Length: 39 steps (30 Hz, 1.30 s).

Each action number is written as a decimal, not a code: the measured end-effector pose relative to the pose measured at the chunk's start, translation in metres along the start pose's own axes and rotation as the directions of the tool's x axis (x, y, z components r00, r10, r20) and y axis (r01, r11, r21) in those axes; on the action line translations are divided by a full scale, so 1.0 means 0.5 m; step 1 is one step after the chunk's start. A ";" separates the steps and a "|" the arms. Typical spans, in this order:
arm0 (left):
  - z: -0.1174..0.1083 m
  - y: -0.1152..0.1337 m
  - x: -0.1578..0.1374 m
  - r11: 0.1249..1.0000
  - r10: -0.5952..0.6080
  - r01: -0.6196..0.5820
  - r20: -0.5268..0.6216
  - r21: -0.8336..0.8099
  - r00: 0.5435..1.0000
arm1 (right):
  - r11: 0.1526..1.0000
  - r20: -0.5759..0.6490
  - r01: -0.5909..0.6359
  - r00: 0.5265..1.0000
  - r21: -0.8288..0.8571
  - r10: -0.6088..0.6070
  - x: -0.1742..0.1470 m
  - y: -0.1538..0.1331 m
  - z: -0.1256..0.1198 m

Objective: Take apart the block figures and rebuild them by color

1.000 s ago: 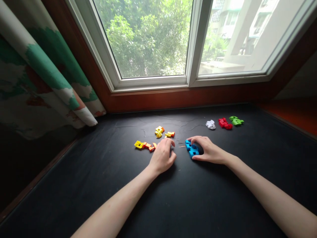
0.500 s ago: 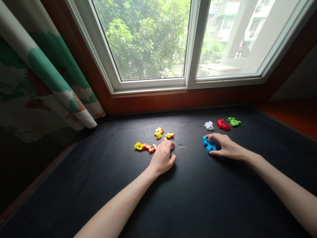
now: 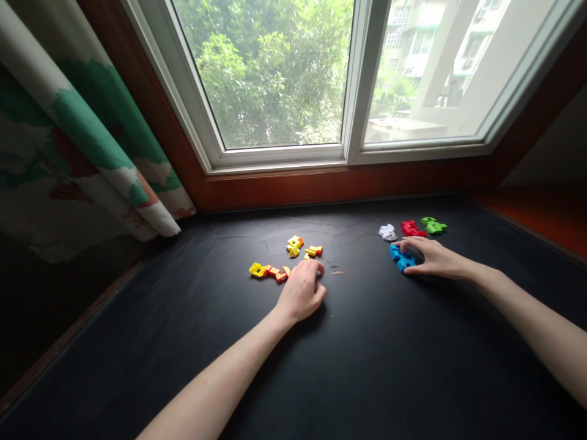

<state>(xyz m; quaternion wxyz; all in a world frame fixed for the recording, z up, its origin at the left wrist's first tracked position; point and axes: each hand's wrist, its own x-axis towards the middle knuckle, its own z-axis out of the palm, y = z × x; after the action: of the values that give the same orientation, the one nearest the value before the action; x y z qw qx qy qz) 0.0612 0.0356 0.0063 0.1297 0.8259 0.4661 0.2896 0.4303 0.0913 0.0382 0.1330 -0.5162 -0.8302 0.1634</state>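
Note:
Thumb and fingers of my right hand [image 3: 431, 256] curve around a small cluster of blue plastic pieces [image 3: 402, 259] on the black tabletop, touching it from the right. My left hand [image 3: 302, 290] rests on the table, fingers loosely bent and thumb apart from them, with nothing visible in its grasp. Beside its fingertips lie several orange pieces [image 3: 280, 276], partly covered by the hand. A yellow piece [image 3: 257, 269] sits at the left end of that row. Just beyond the left hand are a yellow cluster [image 3: 294, 245] and some yellow-orange pieces [image 3: 314, 251].
Behind my right hand, a white cluster [image 3: 387, 232], a red cluster [image 3: 412, 228] and a green cluster [image 3: 433, 225] lie in a row. A window [image 3: 275, 160] borders the table's far side. A patterned curtain [image 3: 105, 146] hangs at the left.
My right hand has moved right and slightly away from me, and the blue pieces have shifted with it toward the red cluster. The left hand stays where it was.

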 end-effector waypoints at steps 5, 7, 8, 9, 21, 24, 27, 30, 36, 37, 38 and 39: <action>0.000 0.002 0.000 1.000 -0.003 0.003 -0.011 -0.003 1.000 | 0.999 0.043 -0.017 0.999 0.047 0.015 0.009 0.007 -0.008; -0.002 0.003 0.000 1.000 -0.008 0.008 -0.013 -0.004 1.000 | 0.997 0.048 -0.021 0.999 0.080 0.017 0.008 0.006 -0.012; -0.002 0.003 0.000 1.000 -0.009 0.009 -0.014 -0.004 1.000 | 0.995 0.044 -0.019 0.999 0.103 0.014 0.006 0.004 -0.015; -0.003 0.002 0.000 1.000 -0.008 0.008 -0.014 -0.004 1.000 | 0.992 0.034 -0.012 0.999 0.127 0.008 0.004 0.001 -0.018; -0.022 0.037 -0.012 0.910 0.246 -0.293 0.185 0.292 0.951 | 0.939 -0.329 0.130 0.944 0.319 -0.019 0.027 -0.215 0.079; -0.045 0.022 -0.011 0.898 0.212 -0.255 0.155 0.360 0.965 | 0.926 -0.313 0.188 0.946 0.327 -0.082 0.056 -0.270 0.122; -0.071 -0.014 -0.016 0.910 0.148 -0.154 0.044 0.384 0.988 | 0.916 -0.313 0.207 0.945 0.344 -0.097 0.085 -0.296 0.163; -0.090 -0.058 -0.028 0.918 0.057 -0.025 -0.070 0.395 0.996 | 0.919 -0.340 0.205 0.937 0.337 -0.085 0.102 -0.298 0.198; -0.099 -0.115 -0.040 0.924 -0.037 0.081 -0.124 0.374 0.992 | 0.939 -0.325 0.252 0.930 0.232 -0.170 0.092 -0.285 0.224; -0.099 -0.119 -0.040 0.931 -0.044 0.086 -0.125 0.355 0.991 | 0.942 -0.318 0.253 0.932 0.221 -0.176 0.090 -0.284 0.224; -0.099 -0.121 -0.039 0.937 -0.047 0.087 -0.125 0.340 0.991 | 0.943 -0.311 0.254 0.933 0.213 -0.181 0.088 -0.283 0.224; -0.099 -0.122 -0.038 0.940 -0.047 0.086 -0.125 0.329 0.991 | 0.945 -0.306 0.254 0.934 0.208 -0.184 0.087 -0.283 0.223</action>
<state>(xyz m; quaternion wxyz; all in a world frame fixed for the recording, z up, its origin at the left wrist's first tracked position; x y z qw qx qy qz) -0.0184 0.0492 0.0093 -0.0293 0.8014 0.5429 0.2494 0.2530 0.0572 -0.0036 0.3298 -0.4174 -0.8289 0.1730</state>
